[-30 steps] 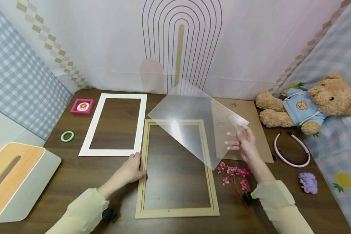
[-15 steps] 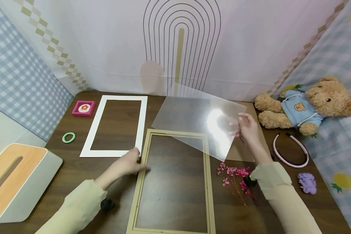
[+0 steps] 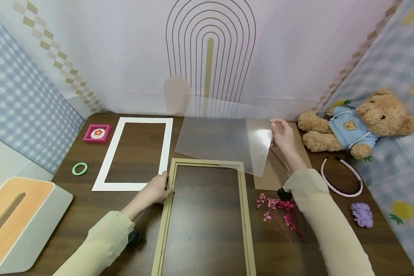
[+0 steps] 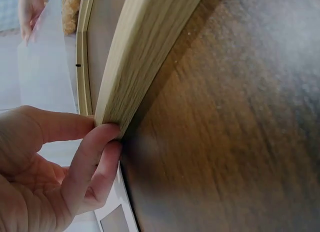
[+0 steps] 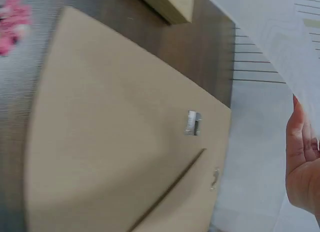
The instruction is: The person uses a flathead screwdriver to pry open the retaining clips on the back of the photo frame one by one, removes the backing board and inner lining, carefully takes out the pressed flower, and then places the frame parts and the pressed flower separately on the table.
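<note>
My left hand (image 3: 155, 188) pinches the left rail of a pale wooden picture frame (image 3: 247, 222) lying on the table. In the left wrist view its fingers bear on the rail's outer side (image 4: 132, 77). My right hand (image 3: 283, 138) holds a clear plastic sheet (image 3: 224, 140) by its right edge, tilted above the table behind the frame. The sheet's near edge overlaps the frame's top rail in the head view. Under the sheet's right part lies a brown backing board (image 3: 272, 172), with metal hangers (image 5: 193, 123) and a slit in the right wrist view.
Left of the frame lies a white mat (image 3: 120, 186), with a pink box (image 3: 97, 133), a green ring (image 3: 79, 168) and a tissue box (image 3: 27, 218) beyond. To the right are pink flowers (image 3: 276, 205), a headband (image 3: 345, 191), purple yarn (image 3: 362, 214) and a teddy bear (image 3: 358, 122).
The picture frame has slid toward me with my left hand at its rail. My right hand has moved away from me and slightly left, turning the clear sheet closer to square with the frame.
</note>
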`<state>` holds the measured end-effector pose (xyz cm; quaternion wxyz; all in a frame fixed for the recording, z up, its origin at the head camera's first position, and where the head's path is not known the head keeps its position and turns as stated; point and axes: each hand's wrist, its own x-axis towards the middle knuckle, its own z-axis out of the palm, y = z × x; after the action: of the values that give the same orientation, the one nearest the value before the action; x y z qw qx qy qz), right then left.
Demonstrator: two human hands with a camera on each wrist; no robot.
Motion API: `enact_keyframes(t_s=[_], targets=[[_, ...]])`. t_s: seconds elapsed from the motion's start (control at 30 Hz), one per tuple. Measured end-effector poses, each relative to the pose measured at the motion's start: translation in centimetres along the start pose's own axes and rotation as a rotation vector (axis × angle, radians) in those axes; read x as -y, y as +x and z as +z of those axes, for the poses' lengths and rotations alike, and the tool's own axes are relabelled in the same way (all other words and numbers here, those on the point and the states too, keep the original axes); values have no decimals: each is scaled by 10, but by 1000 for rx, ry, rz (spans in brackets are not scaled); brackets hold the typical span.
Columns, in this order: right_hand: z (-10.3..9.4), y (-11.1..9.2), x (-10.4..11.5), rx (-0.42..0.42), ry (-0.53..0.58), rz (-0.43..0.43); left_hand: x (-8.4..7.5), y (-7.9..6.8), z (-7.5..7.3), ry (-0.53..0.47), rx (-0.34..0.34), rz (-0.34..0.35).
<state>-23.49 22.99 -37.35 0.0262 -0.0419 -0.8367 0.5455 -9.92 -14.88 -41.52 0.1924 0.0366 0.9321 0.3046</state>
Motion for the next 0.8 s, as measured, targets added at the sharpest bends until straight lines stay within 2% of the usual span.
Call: enact_keyframes(t_s=[0.2,0.3,0.43,0.57,0.73,0.8], targets=[[11,26,16,50,59,-8,4,-6,0,-81,-10,-38],[15,39,22,65,38,-17,6,-8,1,-102,-19,-40],[19,52,24,85,-7,-26,4,-10,3,-81,-24,-32],[29,62,17,91,-51,-20,2,-12,4,-51,-28,-31],[42,71,-4,91,-52,18,0,-12,5,-89,-28,-38],[47,73,-11,94,-32,59,0,-11,7,-110,-19,-43]])
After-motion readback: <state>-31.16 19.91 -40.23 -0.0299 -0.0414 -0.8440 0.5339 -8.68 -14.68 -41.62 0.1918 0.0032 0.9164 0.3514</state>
